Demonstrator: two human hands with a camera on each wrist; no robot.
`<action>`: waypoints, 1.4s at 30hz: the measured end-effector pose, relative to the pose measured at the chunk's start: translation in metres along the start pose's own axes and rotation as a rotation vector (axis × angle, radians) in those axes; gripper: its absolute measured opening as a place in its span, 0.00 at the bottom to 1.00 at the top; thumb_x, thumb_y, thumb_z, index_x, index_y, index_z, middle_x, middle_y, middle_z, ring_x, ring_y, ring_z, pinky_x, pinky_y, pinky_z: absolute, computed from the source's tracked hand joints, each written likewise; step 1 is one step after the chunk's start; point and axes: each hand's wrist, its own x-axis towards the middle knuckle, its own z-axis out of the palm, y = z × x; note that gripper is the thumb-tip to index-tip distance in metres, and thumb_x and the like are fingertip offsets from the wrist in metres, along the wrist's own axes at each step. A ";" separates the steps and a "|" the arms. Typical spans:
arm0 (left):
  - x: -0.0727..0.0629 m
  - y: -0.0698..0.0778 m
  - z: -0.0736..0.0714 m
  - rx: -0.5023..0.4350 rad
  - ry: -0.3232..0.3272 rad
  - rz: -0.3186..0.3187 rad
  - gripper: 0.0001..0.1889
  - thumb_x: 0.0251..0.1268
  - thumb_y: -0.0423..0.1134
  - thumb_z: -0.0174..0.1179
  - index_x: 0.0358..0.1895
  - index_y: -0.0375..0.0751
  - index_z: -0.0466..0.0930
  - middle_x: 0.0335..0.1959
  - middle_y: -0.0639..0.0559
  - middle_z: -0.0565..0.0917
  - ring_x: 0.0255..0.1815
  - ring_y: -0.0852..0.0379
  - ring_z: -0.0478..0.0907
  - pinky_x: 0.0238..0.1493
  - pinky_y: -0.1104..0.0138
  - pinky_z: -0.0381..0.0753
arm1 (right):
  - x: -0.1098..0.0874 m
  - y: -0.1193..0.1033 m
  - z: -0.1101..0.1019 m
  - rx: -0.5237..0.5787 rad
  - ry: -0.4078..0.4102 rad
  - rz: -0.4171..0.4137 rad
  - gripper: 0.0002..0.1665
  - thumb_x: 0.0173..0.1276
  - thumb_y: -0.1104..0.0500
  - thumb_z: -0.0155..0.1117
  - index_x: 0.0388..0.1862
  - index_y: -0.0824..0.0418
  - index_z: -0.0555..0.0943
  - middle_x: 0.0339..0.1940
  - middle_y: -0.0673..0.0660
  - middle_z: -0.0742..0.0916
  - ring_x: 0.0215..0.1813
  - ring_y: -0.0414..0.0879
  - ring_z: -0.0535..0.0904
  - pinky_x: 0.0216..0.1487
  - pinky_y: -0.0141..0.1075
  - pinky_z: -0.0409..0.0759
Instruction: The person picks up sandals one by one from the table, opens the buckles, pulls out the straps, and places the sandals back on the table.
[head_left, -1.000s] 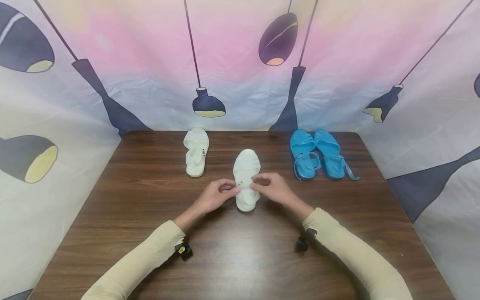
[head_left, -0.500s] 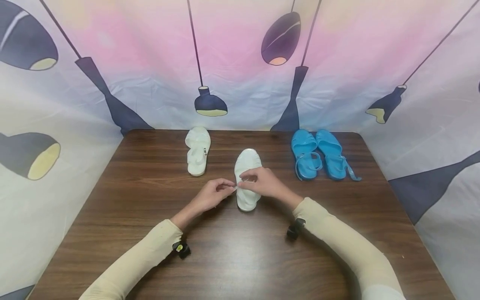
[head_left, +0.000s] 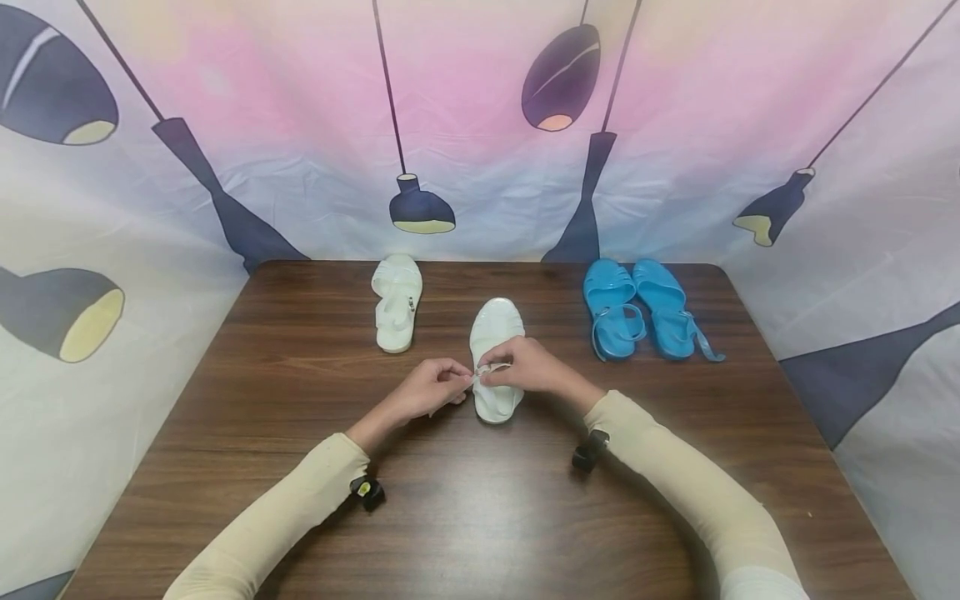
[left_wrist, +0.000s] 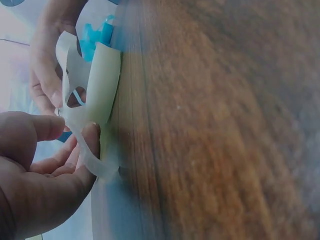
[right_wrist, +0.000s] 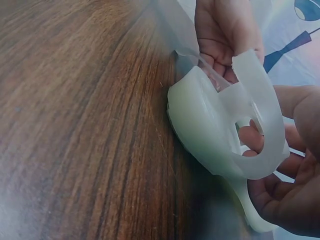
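A white sandal (head_left: 498,321) lies on the table, toe pointing away from me. At its left side my left hand (head_left: 426,390) pinches the loose end of the ankle strap (left_wrist: 89,152), which hangs down past the fingers in the left wrist view. My right hand (head_left: 528,365) reaches over the sandal from the right. Its thumb and fingertips pinch the strap close to the buckle, right beside the left fingertips. The right wrist view shows the sandal's heel (right_wrist: 192,117) and the curved back strap (right_wrist: 272,120) standing up; the buckle is mostly hidden by fingers.
A second white sandal (head_left: 395,308) lies farther back on the left. Two blue sandals (head_left: 609,287) sit side by side at the back right, one with its strap (head_left: 705,340) hanging loose. A printed curtain (head_left: 480,200) rises behind the wooden table (head_left: 480,517).
My right hand has moved left across the sandal, from its right edge to the buckle side, and now meets the left fingertips there. The left hand has hardly moved.
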 end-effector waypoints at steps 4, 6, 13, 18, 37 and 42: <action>0.001 -0.002 -0.001 0.010 -0.003 0.005 0.12 0.76 0.36 0.59 0.47 0.26 0.82 0.38 0.40 0.88 0.35 0.56 0.84 0.40 0.65 0.85 | 0.001 0.001 0.000 0.024 0.009 0.002 0.12 0.67 0.50 0.73 0.46 0.53 0.91 0.44 0.46 0.91 0.47 0.39 0.84 0.47 0.34 0.82; 0.001 -0.002 -0.001 0.018 0.002 0.012 0.12 0.75 0.36 0.60 0.46 0.27 0.83 0.37 0.40 0.87 0.34 0.54 0.84 0.40 0.63 0.85 | 0.001 0.001 0.000 0.029 0.012 0.010 0.12 0.67 0.50 0.73 0.46 0.53 0.91 0.44 0.46 0.91 0.49 0.40 0.84 0.48 0.34 0.82; 0.004 0.000 0.001 0.033 0.028 0.021 0.10 0.73 0.35 0.62 0.45 0.28 0.84 0.35 0.41 0.87 0.33 0.56 0.82 0.40 0.62 0.84 | 0.000 0.005 0.002 0.057 0.031 0.019 0.13 0.64 0.52 0.75 0.46 0.53 0.91 0.44 0.47 0.92 0.46 0.39 0.83 0.46 0.33 0.82; 0.007 -0.001 0.002 0.025 0.058 0.002 0.08 0.72 0.32 0.61 0.44 0.28 0.85 0.33 0.44 0.86 0.31 0.59 0.80 0.39 0.64 0.83 | -0.002 0.007 0.004 0.092 0.050 0.020 0.13 0.62 0.52 0.77 0.45 0.52 0.92 0.42 0.46 0.92 0.41 0.37 0.81 0.42 0.32 0.81; 0.000 0.003 -0.009 0.066 0.046 -0.010 0.09 0.71 0.33 0.62 0.44 0.29 0.86 0.35 0.44 0.89 0.34 0.57 0.83 0.37 0.67 0.83 | -0.002 0.006 0.016 0.128 0.080 -0.029 0.11 0.62 0.52 0.79 0.43 0.50 0.92 0.39 0.43 0.91 0.40 0.38 0.81 0.42 0.32 0.82; -0.002 0.001 -0.013 0.138 -0.001 -0.012 0.07 0.70 0.31 0.60 0.40 0.31 0.86 0.30 0.46 0.86 0.29 0.58 0.77 0.32 0.68 0.76 | -0.004 0.008 0.016 0.122 0.100 -0.010 0.10 0.61 0.53 0.79 0.42 0.50 0.92 0.38 0.43 0.91 0.38 0.37 0.80 0.39 0.31 0.81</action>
